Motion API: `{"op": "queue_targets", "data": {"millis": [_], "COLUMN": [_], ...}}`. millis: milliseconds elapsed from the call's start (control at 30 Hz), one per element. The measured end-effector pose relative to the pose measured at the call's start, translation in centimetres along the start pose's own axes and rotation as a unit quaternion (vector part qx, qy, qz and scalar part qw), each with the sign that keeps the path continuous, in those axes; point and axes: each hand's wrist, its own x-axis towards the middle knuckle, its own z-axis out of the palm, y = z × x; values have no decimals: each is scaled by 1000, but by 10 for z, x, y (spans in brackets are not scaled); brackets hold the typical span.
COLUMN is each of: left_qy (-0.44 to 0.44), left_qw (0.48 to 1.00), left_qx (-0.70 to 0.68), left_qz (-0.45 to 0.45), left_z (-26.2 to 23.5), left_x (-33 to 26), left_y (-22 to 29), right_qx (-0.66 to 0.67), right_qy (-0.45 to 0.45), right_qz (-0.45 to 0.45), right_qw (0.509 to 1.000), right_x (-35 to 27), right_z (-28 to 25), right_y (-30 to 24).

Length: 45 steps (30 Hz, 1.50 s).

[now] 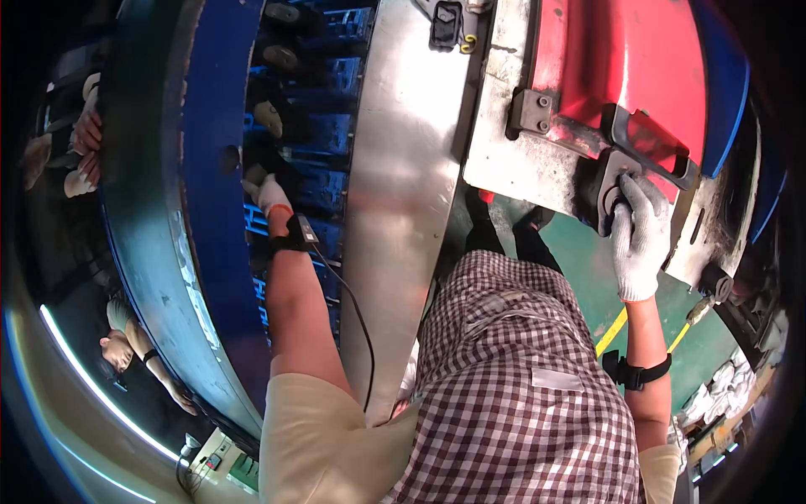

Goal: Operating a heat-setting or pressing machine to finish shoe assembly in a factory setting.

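My left hand (pixel 272 196), in a white glove with an orange cuff, reaches into a row of blue slots (pixel 326 134) on the left. It is beside a dark rounded piece (pixel 281 168); its fingers are mostly lost in shadow, so its grip does not show. On the right, my white-gloved right hand (pixel 643 231) has its fingers closed over a dark grey curved piece (pixel 611 186). That piece sits at the near edge of a machine with a red cover (pixel 642 59), next to a black bracket (pixel 645 147).
Several dark rounded pieces (pixel 280 57) lie along the blue slots. A bare metal ledge (pixel 403 168) runs between the slots and the machine. A metal block with bolts (pixel 532 112) is fixed to the machine plate. Across the blue barrier (pixel 210 109), other people's hands (pixel 86 139) show.
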Motion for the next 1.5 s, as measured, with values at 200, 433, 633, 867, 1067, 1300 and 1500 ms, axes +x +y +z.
{"op": "queue_targets", "data": {"millis": [200,433,633,867,1067,1300,1500], "left_qy": [168,-37,-24,-75,-439,-653,-649], "left_qw": [975,865,851,694,717,726,715], "left_qx": [133,-206,-289,-592,-452,-211,-146], "left_qz": [-62,-456,-438,-402,-298,45,214], "left_z": [-26,-100,-150,-123,-76,9,60], "left_x": [-65,-17,-19,-224,-335,-406,-487], "left_y": [9,-96,-142,-68,77,249,386], "right_qx": [-7,0,23,28,192,504,530], "right_qy": [10,-1,0,6,-95,-273,38], "right_qz": [22,0,-12,-13,89,33,228], "right_qw": [1000,1000,1000,999,973,819,816], "right_x": [-3,-3,-1,-1,4,-18,-38], "right_z": [1,5,6,3,-36,-88,-149], "right_y": [3,9,10,7,0,-8,117]}}
